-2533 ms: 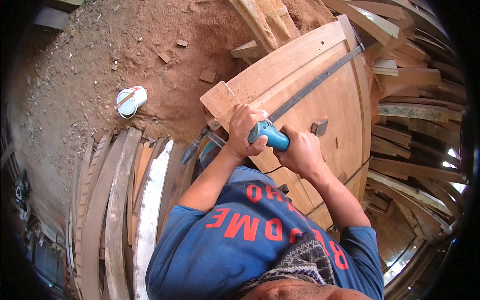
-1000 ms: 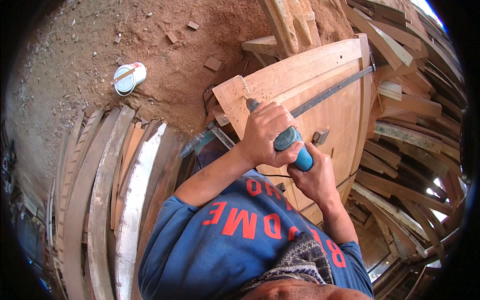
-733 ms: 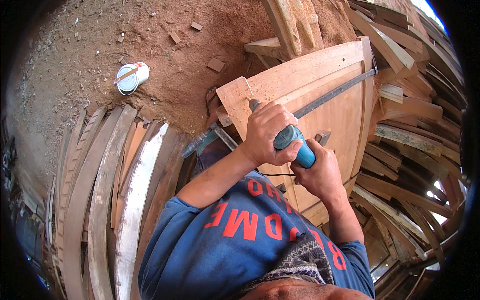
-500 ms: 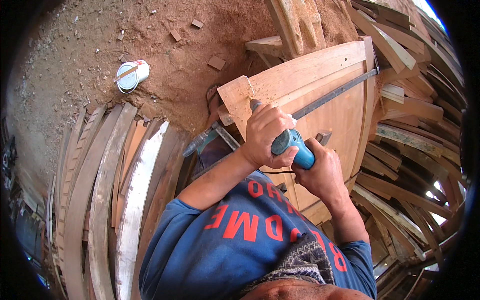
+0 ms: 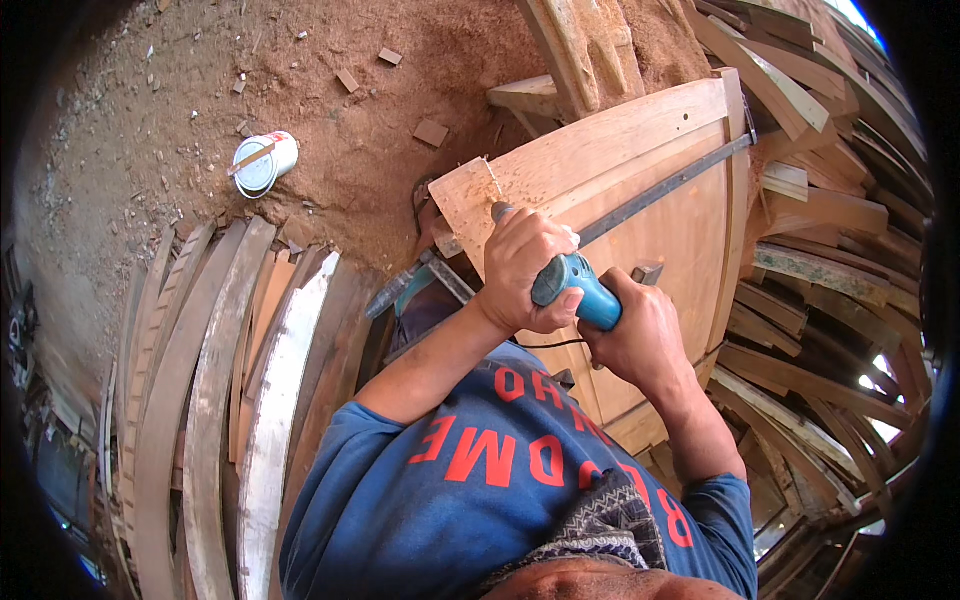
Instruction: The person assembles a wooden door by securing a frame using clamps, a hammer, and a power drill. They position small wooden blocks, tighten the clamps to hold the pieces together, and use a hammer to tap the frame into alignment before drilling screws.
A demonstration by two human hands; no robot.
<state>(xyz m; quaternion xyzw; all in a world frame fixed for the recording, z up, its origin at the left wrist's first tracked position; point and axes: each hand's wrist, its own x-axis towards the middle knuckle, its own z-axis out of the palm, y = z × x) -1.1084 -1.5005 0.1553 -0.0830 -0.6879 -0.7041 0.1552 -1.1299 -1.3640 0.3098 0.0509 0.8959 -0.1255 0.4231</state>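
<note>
A teal power drill (image 5: 578, 288) is held in both hands over a wooden panel door (image 5: 655, 255). My left hand (image 5: 527, 268) is closed around the front of the drill, just behind its dark chuck (image 5: 500, 211). At the rear, my right hand (image 5: 640, 330) grips the handle, from which a black cord runs toward my shirt. The chuck points at the panel's wide edge board (image 5: 610, 135), near its left end, where wood shavings lie. The bit's tip is too small to make out. A long dark bar clamp (image 5: 668, 185) crosses the panel beyond my hands.
Curved boards (image 5: 215, 400) stand packed at the left. A large heap of timber (image 5: 830, 260) fills the right side. A white bucket (image 5: 264, 165) with a stick across it sits on the sawdust-covered ground. A wooden beam (image 5: 585, 60) supports the far side.
The drill and both hands have shifted slightly left in the picture, and the panel's left end has too. My grip on the drill is the same.
</note>
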